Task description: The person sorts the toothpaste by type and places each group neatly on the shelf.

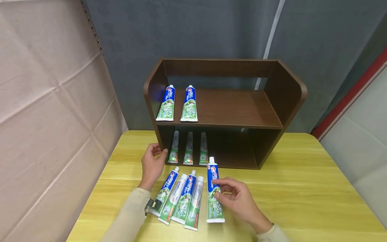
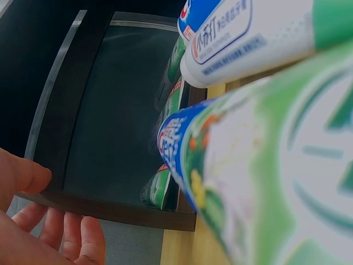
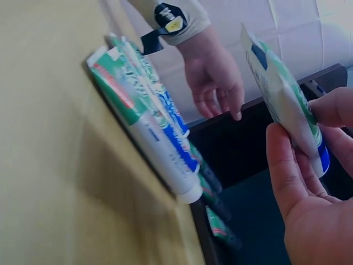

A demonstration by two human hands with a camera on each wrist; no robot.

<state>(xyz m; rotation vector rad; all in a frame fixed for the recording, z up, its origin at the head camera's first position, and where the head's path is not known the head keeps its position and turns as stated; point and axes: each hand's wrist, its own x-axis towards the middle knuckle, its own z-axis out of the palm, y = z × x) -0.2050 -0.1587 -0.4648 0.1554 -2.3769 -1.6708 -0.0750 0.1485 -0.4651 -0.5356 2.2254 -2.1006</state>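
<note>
The toothpaste tube (image 1: 214, 191) in the right hand (image 1: 239, 201) is blue, white and green, its white cap pointing toward the shelf and its crimped end toward the person. It is at the front of the yellow tabletop (image 1: 302, 188), just right of the loose tubes; the right wrist view shows it lifted off the wood, pinched between thumb and fingers.

Behind it stands the dark brown shelf unit (image 1: 284, 97), open at the front, with two levels. The left hand (image 1: 152, 164) grips the unit's lower left corner, thumb on the front edge and fingers curled round the side panel.

Four more tubes (image 1: 179, 198) lie side by side on the tabletop between the two hands, slanted, caps toward the shelf, touching one another. Three tubes (image 1: 188, 148) lie in the lower compartment at its left, caps toward the back. Two tubes (image 1: 178, 102) lie on the upper level, also at the left, caps toward the back wall.
</note>
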